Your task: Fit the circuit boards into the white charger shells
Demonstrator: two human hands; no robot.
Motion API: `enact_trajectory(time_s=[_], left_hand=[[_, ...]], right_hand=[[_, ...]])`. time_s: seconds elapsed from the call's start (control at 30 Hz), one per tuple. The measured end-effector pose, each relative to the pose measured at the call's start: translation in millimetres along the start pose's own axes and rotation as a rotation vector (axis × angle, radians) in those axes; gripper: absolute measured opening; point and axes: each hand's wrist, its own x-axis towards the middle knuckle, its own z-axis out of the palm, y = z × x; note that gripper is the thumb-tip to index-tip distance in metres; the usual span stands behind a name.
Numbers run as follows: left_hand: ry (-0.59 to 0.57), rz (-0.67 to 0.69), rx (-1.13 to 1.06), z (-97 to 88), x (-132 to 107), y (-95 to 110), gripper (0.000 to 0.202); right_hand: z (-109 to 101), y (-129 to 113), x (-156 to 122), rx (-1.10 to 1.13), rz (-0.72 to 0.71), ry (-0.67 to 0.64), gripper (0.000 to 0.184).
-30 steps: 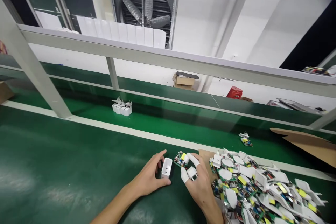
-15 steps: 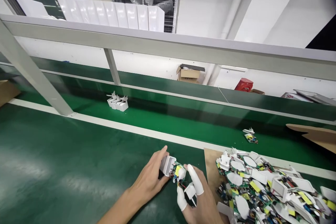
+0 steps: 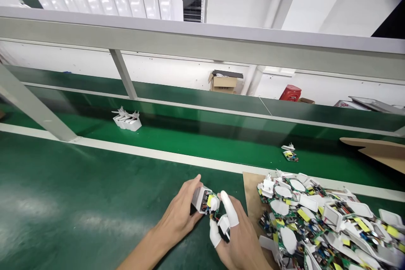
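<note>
My left hand (image 3: pixel 182 206) is closed around a white plastic charger housing (image 3: pixel 200 199), its open end facing right. A small circuit board (image 3: pixel 212 203) with a yellow-wrapped part and a white blob sits partly inside that opening. White covers are on the thumb and a finger of my right hand (image 3: pixel 236 230), which is closed on the board's outer end. Between those fingers hangs a white plug piece (image 3: pixel 224 222) with a pin, joined by wires to the board. The exact grip of the right fingertips is partly hidden.
On the right, a heap of circuit boards and white plug parts (image 3: pixel 316 219) lies on cardboard (image 3: pixel 249 194). Across a white strip, the green belt (image 3: pixel 196 143) carries white plug housings (image 3: pixel 127 120) and one loose board (image 3: pixel 290 155). A metal frame beam (image 3: pixel 202 36) spans overhead.
The board has moved left, deeper into the housing, and my right hand has followed closer to my left. The view has shifted, so the background sits higher and further left.
</note>
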Motion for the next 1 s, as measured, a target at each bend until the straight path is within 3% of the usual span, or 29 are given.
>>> enact_trajectory(time_s=[0.33,1.0], left_hand=[[0.003,0.030,0.004,2.6,4.3,5.2,0.093],[0.037,0.043,-0.011,8.8,5.3,5.2,0.093]], right_hand=[[-2.1,3.7,0.2,-0.068,-0.071,0.001,0.076],[0.6,5.3,-3.4,0.019,0.016,-0.013,0.074]])
